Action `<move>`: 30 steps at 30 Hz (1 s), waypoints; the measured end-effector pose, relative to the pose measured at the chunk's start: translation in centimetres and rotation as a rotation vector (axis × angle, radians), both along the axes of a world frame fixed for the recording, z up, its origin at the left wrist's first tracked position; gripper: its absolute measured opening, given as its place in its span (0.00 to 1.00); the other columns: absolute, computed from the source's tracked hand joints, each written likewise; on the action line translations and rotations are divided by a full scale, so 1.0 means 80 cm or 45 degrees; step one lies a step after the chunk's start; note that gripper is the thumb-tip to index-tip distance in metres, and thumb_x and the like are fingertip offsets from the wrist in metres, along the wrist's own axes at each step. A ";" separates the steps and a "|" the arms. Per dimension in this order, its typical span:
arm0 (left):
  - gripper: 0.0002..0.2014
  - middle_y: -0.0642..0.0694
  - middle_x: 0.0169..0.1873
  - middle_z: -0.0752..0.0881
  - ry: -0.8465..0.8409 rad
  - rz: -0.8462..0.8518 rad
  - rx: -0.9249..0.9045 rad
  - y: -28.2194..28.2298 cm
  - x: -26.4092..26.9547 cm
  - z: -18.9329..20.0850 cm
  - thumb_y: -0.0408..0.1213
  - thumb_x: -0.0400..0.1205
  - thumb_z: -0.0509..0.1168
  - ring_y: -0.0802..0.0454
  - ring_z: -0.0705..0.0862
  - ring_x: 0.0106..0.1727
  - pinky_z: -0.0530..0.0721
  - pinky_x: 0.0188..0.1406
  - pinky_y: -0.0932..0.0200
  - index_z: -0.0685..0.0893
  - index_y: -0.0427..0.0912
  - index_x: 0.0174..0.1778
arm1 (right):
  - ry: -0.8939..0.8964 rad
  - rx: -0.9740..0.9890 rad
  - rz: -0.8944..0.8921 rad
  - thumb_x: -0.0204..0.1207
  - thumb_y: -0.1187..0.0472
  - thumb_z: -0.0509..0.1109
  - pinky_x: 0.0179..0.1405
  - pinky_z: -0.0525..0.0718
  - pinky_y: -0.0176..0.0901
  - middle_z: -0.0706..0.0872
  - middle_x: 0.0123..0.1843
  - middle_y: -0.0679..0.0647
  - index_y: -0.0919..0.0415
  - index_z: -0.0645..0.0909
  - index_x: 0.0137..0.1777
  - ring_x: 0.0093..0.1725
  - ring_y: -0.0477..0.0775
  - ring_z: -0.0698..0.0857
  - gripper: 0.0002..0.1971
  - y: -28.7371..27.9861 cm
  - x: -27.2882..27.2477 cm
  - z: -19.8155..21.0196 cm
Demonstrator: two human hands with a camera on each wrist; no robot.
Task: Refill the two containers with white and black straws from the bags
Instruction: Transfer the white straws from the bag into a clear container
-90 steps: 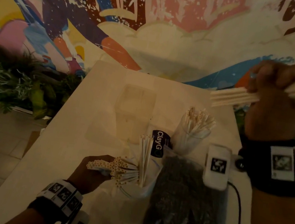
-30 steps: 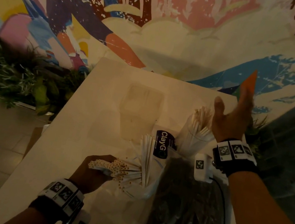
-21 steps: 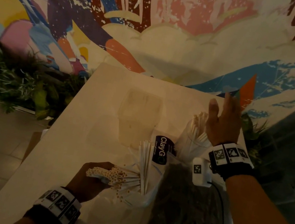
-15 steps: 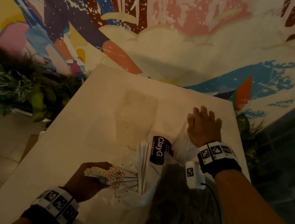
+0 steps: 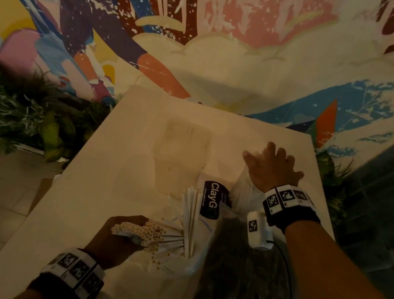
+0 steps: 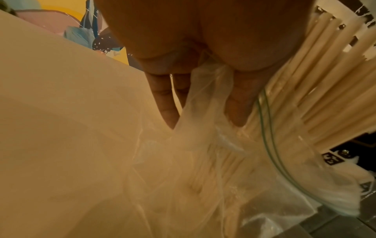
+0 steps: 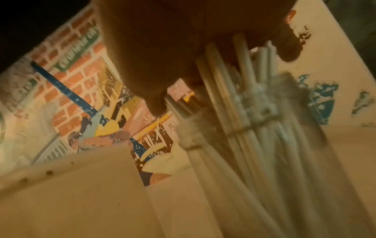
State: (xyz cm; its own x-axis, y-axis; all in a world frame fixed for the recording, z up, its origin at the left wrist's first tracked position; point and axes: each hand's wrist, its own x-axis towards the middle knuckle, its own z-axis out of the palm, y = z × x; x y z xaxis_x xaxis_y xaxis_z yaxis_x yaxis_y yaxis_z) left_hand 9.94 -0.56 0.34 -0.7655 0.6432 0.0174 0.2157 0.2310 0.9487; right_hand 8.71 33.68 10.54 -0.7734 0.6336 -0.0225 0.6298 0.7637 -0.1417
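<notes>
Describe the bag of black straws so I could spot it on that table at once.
Start at the pale table below the mural. On its near right part, under the right forearm, lies the bag of black straws. It is the only dark mass there; the bag of white straws beside it, gripped by the left hand, looks pale.

A clear cup (image 5: 245, 192) packed with upright white straws (image 7: 254, 128) stands on the desk's far right part, its top covered by a flat palm. Nearer, a clear bag of white straws (image 5: 169, 239) lies with its open end fanned out to the left. Just right of it lies a clear bag of black straws (image 5: 244, 276).
</notes>
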 end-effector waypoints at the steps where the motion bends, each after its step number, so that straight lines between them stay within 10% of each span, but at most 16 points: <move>1: 0.17 0.57 0.46 0.89 0.004 -0.005 0.010 0.000 0.000 0.001 0.50 0.67 0.68 0.59 0.87 0.49 0.85 0.51 0.59 0.86 0.57 0.52 | 0.007 0.001 0.017 0.80 0.37 0.51 0.68 0.67 0.69 0.70 0.75 0.64 0.58 0.65 0.74 0.72 0.68 0.68 0.30 0.000 0.000 -0.001; 5: 0.17 0.57 0.47 0.90 -0.016 -0.004 0.052 0.000 0.000 0.000 0.49 0.67 0.69 0.60 0.87 0.50 0.85 0.51 0.62 0.87 0.54 0.52 | 0.231 -0.020 0.014 0.81 0.55 0.58 0.59 0.76 0.58 0.76 0.67 0.64 0.62 0.72 0.65 0.65 0.68 0.75 0.16 0.004 -0.001 0.007; 14: 0.16 0.59 0.46 0.89 -0.015 -0.010 0.069 0.000 -0.001 -0.002 0.49 0.66 0.68 0.60 0.87 0.48 0.85 0.48 0.65 0.86 0.57 0.51 | 0.156 0.040 0.116 0.82 0.40 0.54 0.65 0.72 0.59 0.76 0.70 0.61 0.54 0.76 0.69 0.68 0.67 0.74 0.25 0.009 -0.001 0.009; 21: 0.17 0.63 0.45 0.89 -0.025 0.003 0.047 0.000 -0.002 -0.002 0.48 0.64 0.68 0.64 0.86 0.48 0.83 0.47 0.70 0.86 0.62 0.50 | 0.414 0.045 0.098 0.79 0.61 0.61 0.51 0.77 0.54 0.80 0.58 0.64 0.63 0.80 0.56 0.57 0.67 0.79 0.11 0.007 0.005 0.000; 30: 0.16 0.61 0.44 0.89 -0.018 0.006 0.067 0.000 0.000 -0.001 0.47 0.63 0.68 0.62 0.87 0.46 0.83 0.46 0.68 0.86 0.61 0.48 | 0.248 0.237 0.158 0.83 0.50 0.50 0.53 0.74 0.53 0.85 0.55 0.63 0.60 0.80 0.58 0.54 0.66 0.82 0.20 0.000 0.012 -0.012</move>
